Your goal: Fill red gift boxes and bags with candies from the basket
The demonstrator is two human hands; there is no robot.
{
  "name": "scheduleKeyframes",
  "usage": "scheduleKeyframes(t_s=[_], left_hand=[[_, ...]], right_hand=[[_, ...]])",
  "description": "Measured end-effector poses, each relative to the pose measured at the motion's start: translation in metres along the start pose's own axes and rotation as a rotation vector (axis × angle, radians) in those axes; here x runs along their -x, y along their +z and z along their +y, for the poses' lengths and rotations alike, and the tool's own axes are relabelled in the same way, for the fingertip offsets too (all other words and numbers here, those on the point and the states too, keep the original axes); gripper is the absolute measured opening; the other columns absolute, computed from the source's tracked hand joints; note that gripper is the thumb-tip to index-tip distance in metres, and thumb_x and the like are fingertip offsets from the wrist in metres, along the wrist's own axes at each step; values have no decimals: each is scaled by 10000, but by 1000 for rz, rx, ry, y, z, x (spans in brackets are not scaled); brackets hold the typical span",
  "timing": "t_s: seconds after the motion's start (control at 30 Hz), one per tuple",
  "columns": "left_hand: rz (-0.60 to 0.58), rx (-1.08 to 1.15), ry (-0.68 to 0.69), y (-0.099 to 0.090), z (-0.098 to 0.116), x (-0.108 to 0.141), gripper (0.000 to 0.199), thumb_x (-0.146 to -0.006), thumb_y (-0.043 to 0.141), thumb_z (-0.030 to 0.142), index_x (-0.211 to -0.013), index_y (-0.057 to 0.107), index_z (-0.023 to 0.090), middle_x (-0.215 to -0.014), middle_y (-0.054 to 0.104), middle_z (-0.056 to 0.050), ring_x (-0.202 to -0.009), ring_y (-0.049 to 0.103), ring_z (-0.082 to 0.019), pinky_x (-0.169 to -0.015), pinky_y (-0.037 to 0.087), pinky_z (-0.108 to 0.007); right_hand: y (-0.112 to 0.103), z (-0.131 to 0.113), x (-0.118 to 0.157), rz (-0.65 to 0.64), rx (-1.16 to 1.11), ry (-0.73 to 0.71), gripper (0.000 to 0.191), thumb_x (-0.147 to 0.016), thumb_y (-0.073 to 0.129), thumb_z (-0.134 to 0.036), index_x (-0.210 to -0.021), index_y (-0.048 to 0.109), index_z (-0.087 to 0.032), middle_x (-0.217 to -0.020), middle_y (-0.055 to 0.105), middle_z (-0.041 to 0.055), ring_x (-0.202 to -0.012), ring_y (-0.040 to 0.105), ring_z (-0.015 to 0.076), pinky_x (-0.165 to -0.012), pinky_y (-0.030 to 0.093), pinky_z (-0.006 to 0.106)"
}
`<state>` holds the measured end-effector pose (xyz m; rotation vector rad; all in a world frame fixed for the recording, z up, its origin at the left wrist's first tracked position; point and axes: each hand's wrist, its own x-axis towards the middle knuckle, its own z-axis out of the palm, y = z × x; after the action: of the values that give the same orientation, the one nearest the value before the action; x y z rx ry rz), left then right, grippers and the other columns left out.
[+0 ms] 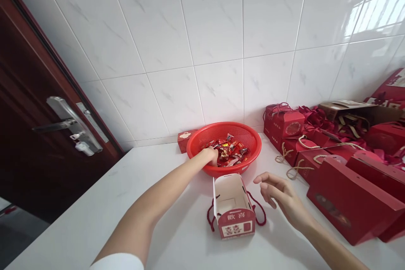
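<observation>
My left hand (212, 155) reaches into a red plastic basket (193, 148), among wrapped candies (232, 152). Its fingers are curled downward, and their tips are hidden, so whatever they grip does not show. In front of the basket stands a small red-and-white gift box (236, 224) with its top open and nothing visible inside. Dark red cord handles (262, 215) hang at its two sides. Just right of this box, my right hand (278, 190) hovers with bent fingers apart, holding nothing.
Several red gift boxes and bags (351, 194) crowd the right side, some with rope handles. An opened cardboard carton (379, 114) sits behind them. A small red box (183, 140) lies behind the basket by the tiled wall (218, 88). Left is a dark door (28, 135) with keys.
</observation>
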<state>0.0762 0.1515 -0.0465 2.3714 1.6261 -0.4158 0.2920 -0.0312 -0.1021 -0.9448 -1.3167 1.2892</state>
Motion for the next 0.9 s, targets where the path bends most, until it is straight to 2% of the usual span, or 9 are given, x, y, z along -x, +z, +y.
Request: scheduleKeyframes(t_s=[0.03,0.1,0.2,0.33,0.43,0.53,0.7,0.83,0.9], left_hand=[[5,33,17,2,-5,-3,707,-456,857,445,-1105,710,205,-1127,718,-174,-1071,657,-373,-838,543,-380],[2,112,59,4,-14,-6,710,-433,869,420,-1094,701,223,-1122,716,-161,-1045,660,-358,-817,543,-360],[13,218,115,5,-26,-9,528,-409,879,320,-902,715,231,-980,731,-123,-914,676,-329,-735,533,-340],[53,360,165,2,-29,-9,335,-400,854,201,-658,640,219,-722,674,-38,-756,654,-262,-627,486,-289],[67,494,184,-3,-27,-3,281,-464,825,219,-629,597,203,-600,595,14,-627,622,-210,-576,466,-278],[76,681,214,-9,-25,6,290,-584,800,324,-775,630,187,-708,659,-3,-626,628,-184,-595,500,-294],[62,925,278,-13,-22,24,451,-710,751,474,-1022,650,164,-973,717,-79,-872,681,-201,-768,562,-328],[54,944,300,-11,-18,32,479,-739,724,512,-1076,659,179,-1106,709,-90,-975,680,-213,-820,567,-336],[80,890,287,-11,-16,32,441,-742,718,513,-1034,682,184,-1086,717,-73,-962,673,-215,-804,554,-326]], right_hand=[[1,-1,1,-11,20,6,425,-837,660,-579,-925,666,-164,-553,442,-48,-525,324,100,-521,260,259],[2,-4,2,-23,47,27,437,-833,657,-594,-909,662,-164,-553,460,-44,-522,331,100,-529,265,261],[5,-8,2,-25,63,53,448,-808,673,-608,-871,657,-165,-561,484,-35,-524,345,101,-524,274,257],[6,-9,0,-7,69,72,446,-774,695,-617,-807,642,-175,-566,489,-30,-530,367,105,-508,289,249],[5,-6,-1,6,68,74,437,-768,703,-606,-773,638,-174,-571,492,-27,-540,384,106,-503,300,243],[4,-4,-2,11,64,71,422,-775,706,-586,-764,641,-169,-572,499,-25,-545,394,103,-499,308,236],[4,-3,-2,1,61,63,415,-771,707,-576,-769,644,-165,-569,506,-24,-539,403,101,-492,312,233],[5,-2,-3,-2,65,72,426,-760,711,-587,-758,637,-167,-560,503,-27,-526,402,101,-487,315,234],[5,-2,-3,0,69,74,426,-761,712,-588,-758,636,-168,-557,504,-28,-518,398,97,-482,315,232]])
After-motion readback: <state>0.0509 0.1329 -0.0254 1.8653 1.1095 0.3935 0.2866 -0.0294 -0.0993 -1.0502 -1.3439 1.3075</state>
